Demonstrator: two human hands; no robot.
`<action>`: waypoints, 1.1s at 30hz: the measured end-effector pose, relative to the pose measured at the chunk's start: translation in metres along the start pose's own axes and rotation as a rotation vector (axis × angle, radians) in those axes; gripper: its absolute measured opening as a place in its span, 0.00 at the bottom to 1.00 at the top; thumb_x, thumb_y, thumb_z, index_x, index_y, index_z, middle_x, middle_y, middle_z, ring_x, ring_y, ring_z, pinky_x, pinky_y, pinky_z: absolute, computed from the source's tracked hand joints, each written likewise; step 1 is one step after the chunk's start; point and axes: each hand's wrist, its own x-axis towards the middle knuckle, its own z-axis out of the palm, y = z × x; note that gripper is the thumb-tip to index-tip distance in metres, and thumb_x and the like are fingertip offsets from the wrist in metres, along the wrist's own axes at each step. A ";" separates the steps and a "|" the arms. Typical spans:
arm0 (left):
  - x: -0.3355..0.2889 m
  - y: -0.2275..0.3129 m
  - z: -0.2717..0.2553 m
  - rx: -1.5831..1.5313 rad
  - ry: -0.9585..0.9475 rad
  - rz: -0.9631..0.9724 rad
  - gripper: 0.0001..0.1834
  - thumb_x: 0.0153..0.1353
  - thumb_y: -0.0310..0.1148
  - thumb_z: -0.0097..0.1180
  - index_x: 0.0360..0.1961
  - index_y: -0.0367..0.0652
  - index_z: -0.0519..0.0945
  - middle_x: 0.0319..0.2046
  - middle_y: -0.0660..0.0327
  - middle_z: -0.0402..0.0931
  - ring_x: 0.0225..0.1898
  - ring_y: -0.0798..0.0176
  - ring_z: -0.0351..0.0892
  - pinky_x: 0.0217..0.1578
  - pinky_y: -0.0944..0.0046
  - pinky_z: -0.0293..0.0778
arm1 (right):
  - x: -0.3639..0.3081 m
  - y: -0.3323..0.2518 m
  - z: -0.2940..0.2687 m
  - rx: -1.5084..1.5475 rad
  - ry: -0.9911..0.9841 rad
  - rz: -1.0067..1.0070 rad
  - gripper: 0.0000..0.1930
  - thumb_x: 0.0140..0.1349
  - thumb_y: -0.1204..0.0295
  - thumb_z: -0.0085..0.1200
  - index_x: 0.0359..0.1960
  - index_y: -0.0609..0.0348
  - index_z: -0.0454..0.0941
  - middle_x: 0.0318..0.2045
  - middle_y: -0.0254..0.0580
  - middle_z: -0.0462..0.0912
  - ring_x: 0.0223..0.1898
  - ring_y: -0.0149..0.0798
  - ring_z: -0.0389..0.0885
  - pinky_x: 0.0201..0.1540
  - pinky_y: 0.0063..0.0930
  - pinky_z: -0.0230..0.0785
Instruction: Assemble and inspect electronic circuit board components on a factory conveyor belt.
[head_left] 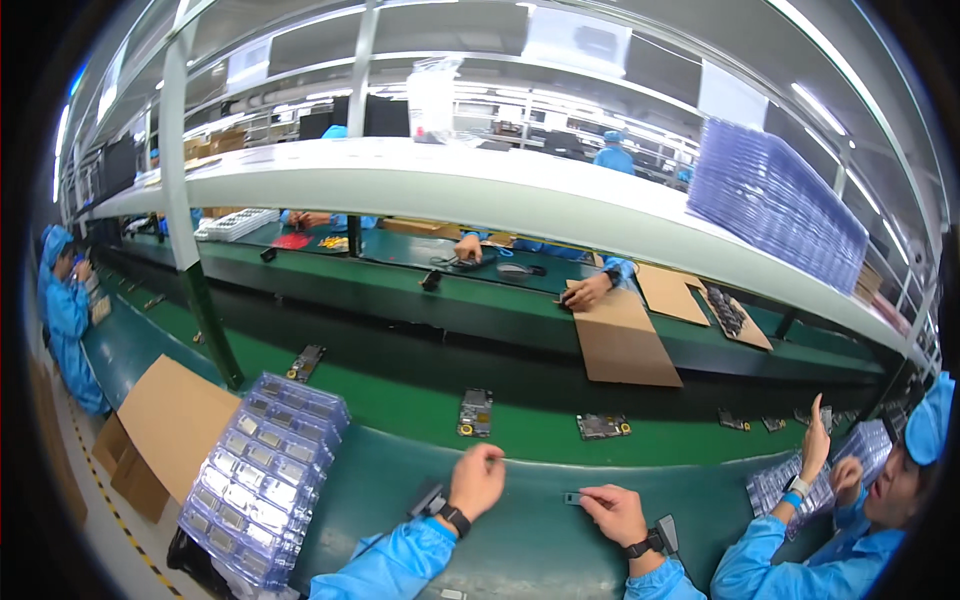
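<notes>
My right hand (615, 513) pinches a small flat dark rectangular part (572, 498) just above the green bench top (530, 545). To its left my left hand (478, 486) is raised over the bench with its fingers curled together; whether anything is between them is hidden. Beyond my hands, a circuit board (475, 412) lies on the green conveyor belt (400, 400), apart from my left hand. A second circuit board (604, 427) lies on the belt farther right. Left of my left arm stands a stack of clear plastic trays (265, 470) with squarish grey parts in their pockets.
Cardboard (170, 420) lies behind the tray stack. At right, a co-worker (850, 530) raises a hand beside more clear trays (790, 490). Across the belt, another person's hand (590, 292) touches a dark object on a cardboard sheet (630, 345). A white shelf (400, 180) spans overhead.
</notes>
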 end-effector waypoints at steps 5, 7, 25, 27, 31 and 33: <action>0.050 0.005 0.007 0.613 0.368 0.163 0.24 0.58 0.40 0.67 0.52 0.39 0.78 0.57 0.48 0.72 0.64 0.41 0.63 0.60 0.42 0.64 | 0.000 -0.004 -0.005 -0.012 0.030 -0.027 0.10 0.61 0.73 0.65 0.44 0.59 0.89 0.32 0.42 0.86 0.29 0.33 0.86 0.35 0.24 0.78; 0.066 -0.013 0.009 1.072 0.479 -0.015 0.30 0.59 0.50 0.66 0.54 0.38 0.78 0.60 0.48 0.71 0.66 0.39 0.63 0.62 0.38 0.62 | 0.001 -0.007 -0.004 -0.064 -0.023 -0.068 0.12 0.60 0.73 0.66 0.45 0.59 0.88 0.34 0.42 0.86 0.29 0.34 0.86 0.35 0.25 0.78; -0.037 0.026 -0.028 -0.671 0.041 -0.264 0.14 0.75 0.27 0.47 0.58 0.44 0.64 0.54 0.48 0.75 0.49 0.46 0.84 0.39 0.44 0.90 | -0.010 -0.034 -0.009 -0.062 0.092 -0.014 0.05 0.61 0.76 0.63 0.38 0.62 0.87 0.37 0.47 0.88 0.37 0.46 0.89 0.43 0.32 0.82; -0.060 0.036 -0.019 -0.619 -0.125 -0.329 0.15 0.75 0.27 0.48 0.60 0.41 0.64 0.54 0.50 0.71 0.51 0.48 0.82 0.42 0.47 0.90 | -0.007 -0.032 -0.006 0.094 0.168 -0.107 0.06 0.60 0.79 0.64 0.39 0.63 0.86 0.42 0.49 0.88 0.40 0.44 0.89 0.44 0.32 0.82; -0.079 0.047 -0.001 -0.443 -0.352 -0.290 0.19 0.75 0.27 0.49 0.63 0.39 0.63 0.49 0.52 0.74 0.49 0.58 0.82 0.42 0.54 0.90 | -0.011 -0.047 0.003 0.030 0.129 -0.265 0.09 0.58 0.80 0.65 0.41 0.64 0.86 0.47 0.50 0.87 0.44 0.43 0.89 0.47 0.33 0.82; -0.082 0.047 0.003 -0.376 -0.462 -0.262 0.19 0.75 0.27 0.48 0.64 0.37 0.63 0.48 0.53 0.75 0.47 0.61 0.83 0.43 0.57 0.89 | -0.017 -0.055 0.010 0.086 0.050 -0.222 0.10 0.58 0.80 0.66 0.42 0.64 0.87 0.49 0.50 0.86 0.46 0.44 0.88 0.48 0.33 0.82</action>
